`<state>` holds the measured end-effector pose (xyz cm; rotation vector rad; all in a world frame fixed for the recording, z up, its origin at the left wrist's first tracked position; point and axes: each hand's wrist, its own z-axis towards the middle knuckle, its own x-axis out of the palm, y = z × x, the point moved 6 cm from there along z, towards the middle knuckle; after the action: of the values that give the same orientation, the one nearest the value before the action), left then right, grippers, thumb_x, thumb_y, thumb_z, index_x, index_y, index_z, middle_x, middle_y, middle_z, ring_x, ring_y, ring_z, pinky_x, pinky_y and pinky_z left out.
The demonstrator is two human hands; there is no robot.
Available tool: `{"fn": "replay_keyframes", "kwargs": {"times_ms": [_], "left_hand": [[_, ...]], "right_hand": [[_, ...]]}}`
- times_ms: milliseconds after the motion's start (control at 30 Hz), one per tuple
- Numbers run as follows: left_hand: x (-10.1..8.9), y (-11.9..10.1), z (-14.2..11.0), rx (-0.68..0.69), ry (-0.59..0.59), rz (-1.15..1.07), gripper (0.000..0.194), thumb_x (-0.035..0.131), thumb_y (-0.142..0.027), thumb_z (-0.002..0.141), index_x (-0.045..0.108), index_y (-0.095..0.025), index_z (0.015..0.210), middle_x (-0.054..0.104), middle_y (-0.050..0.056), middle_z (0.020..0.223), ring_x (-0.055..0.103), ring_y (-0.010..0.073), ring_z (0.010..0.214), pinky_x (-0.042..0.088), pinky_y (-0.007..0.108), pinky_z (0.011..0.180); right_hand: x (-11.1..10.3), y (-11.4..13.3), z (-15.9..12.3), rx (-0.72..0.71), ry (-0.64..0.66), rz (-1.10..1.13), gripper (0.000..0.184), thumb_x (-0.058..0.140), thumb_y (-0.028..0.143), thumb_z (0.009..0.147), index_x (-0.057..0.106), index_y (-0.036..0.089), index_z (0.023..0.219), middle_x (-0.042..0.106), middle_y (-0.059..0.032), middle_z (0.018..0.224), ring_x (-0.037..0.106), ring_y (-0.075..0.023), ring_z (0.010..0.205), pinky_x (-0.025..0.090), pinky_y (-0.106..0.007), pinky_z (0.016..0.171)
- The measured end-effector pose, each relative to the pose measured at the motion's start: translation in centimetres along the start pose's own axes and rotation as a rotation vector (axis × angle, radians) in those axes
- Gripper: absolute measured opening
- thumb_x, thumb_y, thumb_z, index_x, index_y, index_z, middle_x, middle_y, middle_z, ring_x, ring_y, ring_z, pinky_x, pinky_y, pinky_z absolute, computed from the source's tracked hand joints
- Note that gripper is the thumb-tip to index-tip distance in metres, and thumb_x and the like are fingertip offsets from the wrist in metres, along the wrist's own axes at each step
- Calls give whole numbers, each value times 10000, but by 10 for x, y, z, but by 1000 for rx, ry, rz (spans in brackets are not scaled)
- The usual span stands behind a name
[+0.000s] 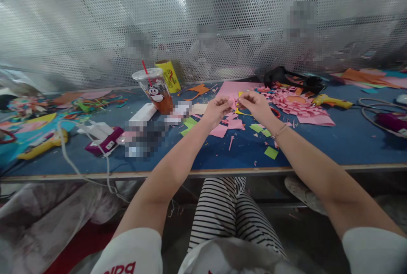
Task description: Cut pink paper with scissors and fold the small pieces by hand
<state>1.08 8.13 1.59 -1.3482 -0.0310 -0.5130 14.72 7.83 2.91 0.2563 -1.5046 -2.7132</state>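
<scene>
Over the middle of the blue table, both hands meet at a small pink paper piece [234, 101]. My left hand [216, 112] pinches it between thumb and fingers. From the other side, my right hand [255, 105] is closed, its fingertips at the paper's right edge. Partly hidden behind the right hand is something yellow and ring-shaped [244, 111]. Below the hands lie pink paper squares [235, 124] and green paper scraps [271, 152]. A fringed pink paper piece [300, 103] lies to the right of my right hand.
A drink cup [155, 89] with a red straw stands at left, before a yellow can [168, 75]. Yellow glue guns [332, 101] and purple power strips [104, 141] with cables lie on both sides. A black strapped object [294, 79] sits near the perforated metal panel [235, 19].
</scene>
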Motion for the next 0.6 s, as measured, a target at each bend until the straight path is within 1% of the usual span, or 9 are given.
{"fn": "replay_keyframes", "kwargs": {"times_ms": [167, 267, 400, 500, 600], "left_hand": [[0, 1, 1, 15, 13, 11, 263, 762, -235, 585, 563, -148, 733, 578, -41, 652, 576, 55, 623, 489, 221, 672], [-1, 1, 1, 18, -4, 56, 269, 757, -253, 591, 552, -152, 734, 567, -50, 633, 571, 53, 599, 490, 220, 656], [-3, -1, 0, 23, -33, 148, 299, 750, -316, 592, 546, -160, 746, 569, -52, 627, 570, 56, 556, 488, 220, 615], [-5, -1, 0, 32, -43, 194, 315, 745, -347, 591, 556, -161, 761, 589, -41, 655, 576, 62, 573, 489, 230, 632], [-6, -1, 2, 68, -40, 236, 305, 740, -353, 596, 576, -159, 763, 599, -33, 667, 568, 62, 596, 473, 221, 636]], "right_hand": [[-1, -12, 3, 97, -15, 102, 211, 653, 371, 700, 587, 179, 758, 631, -11, 683, 616, -121, 653, 524, -284, 660], [-1, -16, 4, 128, -4, 114, 209, 664, 363, 683, 591, 178, 748, 630, -9, 672, 614, -120, 639, 526, -278, 644], [1, -16, 4, 120, 19, 92, 207, 660, 368, 679, 581, 180, 715, 616, -6, 659, 609, -122, 632, 524, -273, 624], [2, -14, 3, 94, 39, 50, 205, 649, 367, 686, 578, 177, 712, 615, -8, 671, 605, -121, 636, 516, -268, 621], [2, -12, 3, 82, 31, 26, 192, 636, 357, 695, 575, 175, 712, 612, -7, 671, 596, -119, 635, 505, -266, 616]]}}
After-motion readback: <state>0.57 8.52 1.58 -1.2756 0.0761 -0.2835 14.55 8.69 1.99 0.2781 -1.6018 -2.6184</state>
